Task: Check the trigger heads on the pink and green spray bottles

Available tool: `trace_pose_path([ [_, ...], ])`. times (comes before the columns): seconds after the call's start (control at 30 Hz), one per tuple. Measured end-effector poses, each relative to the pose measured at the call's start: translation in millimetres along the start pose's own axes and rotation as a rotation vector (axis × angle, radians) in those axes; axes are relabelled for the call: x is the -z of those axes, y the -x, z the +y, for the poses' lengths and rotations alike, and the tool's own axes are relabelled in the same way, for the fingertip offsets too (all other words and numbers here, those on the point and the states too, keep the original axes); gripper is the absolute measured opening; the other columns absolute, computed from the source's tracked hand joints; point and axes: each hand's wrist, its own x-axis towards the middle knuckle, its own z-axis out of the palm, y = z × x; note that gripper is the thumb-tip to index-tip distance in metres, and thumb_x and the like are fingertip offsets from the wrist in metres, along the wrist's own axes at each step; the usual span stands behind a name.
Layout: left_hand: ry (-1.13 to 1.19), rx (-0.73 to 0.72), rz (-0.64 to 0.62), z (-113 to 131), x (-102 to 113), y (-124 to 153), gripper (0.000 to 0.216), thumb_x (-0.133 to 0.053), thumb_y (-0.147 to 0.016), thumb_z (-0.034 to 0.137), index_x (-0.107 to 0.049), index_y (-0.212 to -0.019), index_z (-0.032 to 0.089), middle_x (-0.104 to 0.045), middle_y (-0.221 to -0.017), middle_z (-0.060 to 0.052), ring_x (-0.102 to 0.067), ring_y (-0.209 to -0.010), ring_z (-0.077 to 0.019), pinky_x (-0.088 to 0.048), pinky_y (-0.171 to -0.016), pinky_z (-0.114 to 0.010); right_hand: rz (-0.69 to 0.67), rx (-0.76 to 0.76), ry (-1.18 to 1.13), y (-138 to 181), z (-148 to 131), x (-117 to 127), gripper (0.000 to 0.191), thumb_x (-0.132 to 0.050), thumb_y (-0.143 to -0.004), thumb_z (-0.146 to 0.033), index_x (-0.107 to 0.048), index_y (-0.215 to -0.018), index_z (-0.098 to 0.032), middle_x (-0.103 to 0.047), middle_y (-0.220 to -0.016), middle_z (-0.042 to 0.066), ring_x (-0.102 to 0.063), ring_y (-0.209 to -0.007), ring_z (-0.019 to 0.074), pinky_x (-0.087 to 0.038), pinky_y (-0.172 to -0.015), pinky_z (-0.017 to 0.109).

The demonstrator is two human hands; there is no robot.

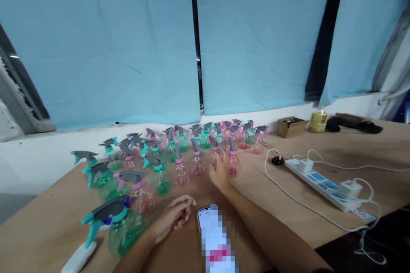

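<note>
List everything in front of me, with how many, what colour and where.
Green spray bottles: many, overlapping, green, left and centre.
Pink spray bottles: many, overlapping, pink, among them.
White object: one, white, front left.
Phone: one, pale lit screen, blurred out, front centre.
Power strip: one, white and blue, right.
Adapters: two, white, plugged into it.
Cables: several, white, around it.
Round object: one, black, by the strip.
Box: one, brown, back right.
Bottle: one, yellow, right of the box.
Dark items: count unclear, black, far right.
Curtains: three panels, blue, back.
Table: one, brown, under the bottles.
Left hand: one, bare, left of phone.
Right hand: one, bare, at a pink spray bottle.
</note>
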Motion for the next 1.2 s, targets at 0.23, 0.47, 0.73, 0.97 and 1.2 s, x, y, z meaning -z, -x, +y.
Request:
trace_pose_path([
  [0.23,0.015,0.009,0.020,-1.4,1.8,-0.4,0.036,-0.059,-0.084,0.053,-0.059,-0.094,0.018,-0.049,-0.060,0.006,-0.030,-0.041,-0.0043,-0.012,-0.040,-0.019,-0.109,-0.086,-0.029,-7.5,20.8,-3.6,0.061,-0.052,-0.075,-0.012,-0.053,-0.135,-0.022,-0.029,-0.154,0.010,-0.020,-0.147,0.0291,-0.021,-0.119,0.047],
  [0.47,0.015,0.014,0.013,-2.7,1.9,-1.5,0.034,-0.057,-0.085,0.051,-0.059,-0.095,0.018,-0.049,-0.060,0.006,-0.031,-0.042,-0.0046,-0.013,-0.040,-0.019,-0.177,-0.055,-0.073,-16.0,31.1,-6.1,0.057,-0.052,-0.077,-0.013,-0.055,-0.133,-0.024,-0.039,-0.149,0.009,-0.030,-0.142,0.0267,-0.028,-0.116,0.046],
  [0.73,0.008,0.013,0.021,-2.9,2.9,-1.8,0.035,-0.057,-0.086,0.051,-0.059,-0.096,0.018,-0.049,-0.060,0.006,-0.031,-0.042,-0.0045,-0.014,-0.040,-0.018,0.048,0.012,0.005,-8.6,7.1,5.5,0.020,-0.053,-0.084,-0.023,-0.056,-0.103,-0.020,-0.056,-0.110,0.010,-0.054,-0.108,0.0252,-0.044,-0.096,0.042],
  [0.97,0.016,-0.002,0.017,-5.0,3.7,-1.7,0.034,-0.056,-0.086,0.051,-0.059,-0.097,0.019,-0.048,-0.061,0.006,-0.031,-0.042,-0.0045,-0.014,-0.040,-0.018,0.135,-0.119,-0.199,-3.5,-4.4,1.3,0.042,-0.064,-0.081,-0.036,-0.045,-0.114,-0.020,-0.060,-0.097,0.007,-0.059,-0.086,0.0211,-0.049,-0.081,0.036],
  [1.2,0.024,0.001,0.005,-7.6,4.9,-3.7,0.032,-0.055,-0.087,0.050,-0.058,-0.096,0.019,-0.045,-0.060,0.007,-0.028,-0.042,-0.0044,-0.013,-0.039,-0.018,-0.078,-0.068,-0.367,-12.5,-18.3,9.3,0.032,-0.062,-0.078,-0.029,-0.062,-0.109,-0.021,-0.067,-0.095,0.004,-0.060,-0.082,0.0186,-0.049,-0.076,0.031],
])
